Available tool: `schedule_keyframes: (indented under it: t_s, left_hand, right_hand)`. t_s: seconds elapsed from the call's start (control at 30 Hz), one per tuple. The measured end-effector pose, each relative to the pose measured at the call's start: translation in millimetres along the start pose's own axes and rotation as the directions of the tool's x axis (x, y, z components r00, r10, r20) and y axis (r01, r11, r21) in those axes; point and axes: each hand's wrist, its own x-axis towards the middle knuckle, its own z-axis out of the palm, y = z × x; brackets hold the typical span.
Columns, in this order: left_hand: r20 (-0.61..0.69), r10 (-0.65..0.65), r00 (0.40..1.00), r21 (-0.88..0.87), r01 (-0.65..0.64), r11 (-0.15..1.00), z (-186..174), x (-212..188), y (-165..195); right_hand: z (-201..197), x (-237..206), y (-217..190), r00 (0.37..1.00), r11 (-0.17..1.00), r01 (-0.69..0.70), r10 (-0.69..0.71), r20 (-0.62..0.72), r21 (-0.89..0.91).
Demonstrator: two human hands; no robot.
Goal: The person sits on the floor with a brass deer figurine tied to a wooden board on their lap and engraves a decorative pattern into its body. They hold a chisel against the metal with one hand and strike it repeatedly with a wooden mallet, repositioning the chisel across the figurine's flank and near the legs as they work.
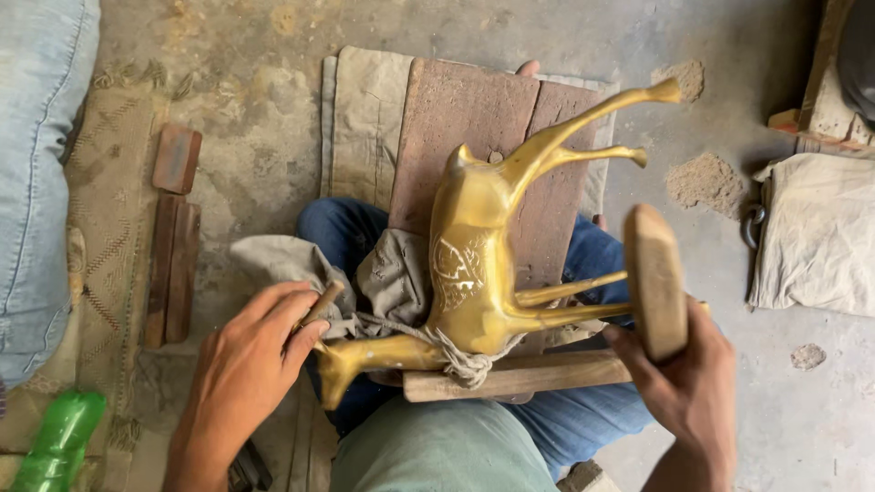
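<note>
A brass animal figure (474, 264) lies on its side across my lap, its legs pointing right and up, tied with cord to a wooden bar (529, 374). An engraved pattern shows on its flank. My left hand (246, 364) holds a small chisel-like tool (321, 305) against the figure's neck, close to the head. My right hand (684, 383) grips a wooden mallet (656, 278), raised above the figure's lower legs. A grey cloth (292, 260) is bunched beneath the figure.
A brown board (456, 109) on folded cloth lies on the concrete floor ahead. Wooden blocks (173, 228) rest at left on a woven mat. A green plastic bottle (59, 442) is at bottom left. Another person's jeans leg (41, 164) is at far left. A cloth sack (816, 232) sits right.
</note>
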Motion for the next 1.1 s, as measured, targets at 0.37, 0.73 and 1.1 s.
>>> schedule_keyframes:
  t_s: [0.37, 0.73, 1.1]
  left_hand:
    - [-0.157, -0.055, 0.986, -0.859, -0.109, 0.501, 66, 72, 46]
    - [-0.181, 0.112, 0.977, -0.837, -0.213, 0.504, 98, 103, 73]
    - [-0.236, 0.393, 0.888, -0.726, -0.431, 0.537, 102, 127, 57]
  right_hand:
    - [-32, -8, -6, 0.986, 0.998, -0.056, 0.056, -0.156, 0.005]
    - [-50, 4, -17, 0.997, 0.995, -0.075, 0.074, -0.022, -0.072]
    - [-58, 89, -94, 0.86, 0.719, 0.498, -0.48, 0.173, -0.484]
